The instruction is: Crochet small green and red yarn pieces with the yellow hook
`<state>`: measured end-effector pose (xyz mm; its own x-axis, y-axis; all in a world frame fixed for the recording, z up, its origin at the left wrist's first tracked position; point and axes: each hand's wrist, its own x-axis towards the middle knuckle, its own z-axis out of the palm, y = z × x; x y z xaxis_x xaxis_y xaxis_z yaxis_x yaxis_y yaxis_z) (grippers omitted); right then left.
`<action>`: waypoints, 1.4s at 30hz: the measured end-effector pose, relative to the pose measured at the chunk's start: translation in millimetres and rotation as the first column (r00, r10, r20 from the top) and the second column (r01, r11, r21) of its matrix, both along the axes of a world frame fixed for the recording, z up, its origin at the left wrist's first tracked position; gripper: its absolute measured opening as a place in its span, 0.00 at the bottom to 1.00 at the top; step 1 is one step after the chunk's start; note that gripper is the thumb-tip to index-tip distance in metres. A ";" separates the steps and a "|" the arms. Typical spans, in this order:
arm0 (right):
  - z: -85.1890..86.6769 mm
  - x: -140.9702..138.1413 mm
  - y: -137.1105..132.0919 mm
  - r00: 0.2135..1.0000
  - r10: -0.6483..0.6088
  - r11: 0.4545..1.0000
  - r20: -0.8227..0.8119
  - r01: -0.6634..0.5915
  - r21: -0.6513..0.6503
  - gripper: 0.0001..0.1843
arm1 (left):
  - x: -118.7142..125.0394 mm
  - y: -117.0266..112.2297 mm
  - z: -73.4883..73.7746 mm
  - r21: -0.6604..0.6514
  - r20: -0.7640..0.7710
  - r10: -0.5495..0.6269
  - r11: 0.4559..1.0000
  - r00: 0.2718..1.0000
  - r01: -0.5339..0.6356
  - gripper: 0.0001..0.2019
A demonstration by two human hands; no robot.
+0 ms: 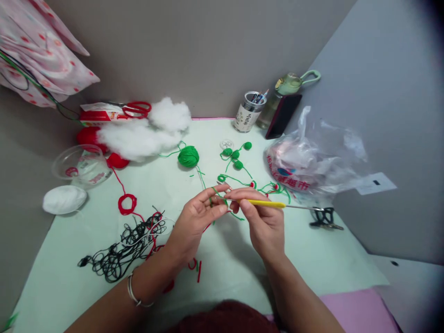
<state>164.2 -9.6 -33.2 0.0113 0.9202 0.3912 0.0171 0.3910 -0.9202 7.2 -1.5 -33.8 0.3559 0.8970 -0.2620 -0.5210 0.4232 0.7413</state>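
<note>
My right hand (265, 224) is closed round the yellow handle of a crochet hook (270, 203). One metal end points left between my hands and the other sticks out to the right. My left hand (194, 219) pinches green yarn (218, 189) close to the hook's tip, with a strand draped over its fingers. Any stitches at the fingertips are too small to make out. The yarn trails back toward a green yarn ball (188, 157). Beyond my hands lie several small green crocheted balls (235, 154) and red-and-white crocheted pieces (253, 185) with green tails.
Tangled black yarn (114, 259) and a red yarn loop (127, 204) lie left. Behind them are white stuffing (138, 138), red scissors (137, 110), a clear plastic tub (81, 166) and a white yarn ball (64, 200). A pen can (248, 113), phone (283, 116), plastic bag (308, 159) and black clip (322, 218) stand right.
</note>
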 end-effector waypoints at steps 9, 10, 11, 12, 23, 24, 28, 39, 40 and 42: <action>-12.6 -2.6 -7.3 0.822 -0.301 0.892 0.483 0.064 0.448 0.21 | 3.1 -1.1 -2.0 -0.106 0.082 0.043 0.994 0.996 -0.035 0.18; -11.3 -0.7 -6.2 0.857 -0.287 0.908 0.428 0.100 0.407 0.19 | 1.9 0.1 -1.2 -0.130 0.103 0.017 0.992 0.995 -0.004 0.17; -9.2 1.5 -4.8 0.904 -0.252 0.933 0.346 0.132 0.336 0.16 | 0.4 1.3 -0.2 -0.149 0.114 0.004 0.989 0.994 0.013 0.16; -6.7 3.5 -3.3 0.947 -0.213 0.956 0.242 0.151 0.250 0.14 | -1.1 2.3 0.8 -0.158 0.110 0.007 0.987 0.994 0.010 0.15; -10.5 -2.0 -5.0 0.909 -0.251 0.937 0.333 0.142 0.319 0.16 | 3.8 -4.0 0.3 -0.141 0.072 0.040 0.990 0.997 -0.030 0.25; -9.7 0.4 -4.0 0.946 -0.224 0.955 0.236 0.164 0.246 0.14 | 2.6 -2.2 1.1 -0.160 0.093 0.022 0.987 0.995 -0.007 0.23; -5.9 6.8 0.8 0.987 -0.077 0.997 -0.140 0.076 -0.009 0.10 | -1.4 2.4 3.3 -0.131 0.068 0.045 0.991 0.997 -0.036 0.20; -2.4 -1.3 -0.3 0.999 0.019 0.999 -0.047 -0.021 -0.034 0.09 | -0.5 -1.6 0.5 -0.001 -0.010 -0.027 1.000 1.000 0.027 0.18; -1.9 -1.5 -0.1 0.999 0.018 1.000 -0.043 -0.019 -0.023 0.09 | -0.6 -1.0 1.5 -0.003 -0.008 -0.026 1.000 1.000 0.026 0.18; -1.4 -2.1 0.2 1.000 0.017 1.000 -0.023 -0.017 0.003 0.09 | -0.6 0.1 3.7 -0.018 -0.006 -0.017 1.000 1.000 0.017 0.18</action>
<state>162.2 -9.3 -34.6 0.0050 0.9193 0.3935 -0.0103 0.3935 -0.9193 6.6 -1.4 -30.1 0.3692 0.8862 -0.2798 -0.5094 0.4448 0.7367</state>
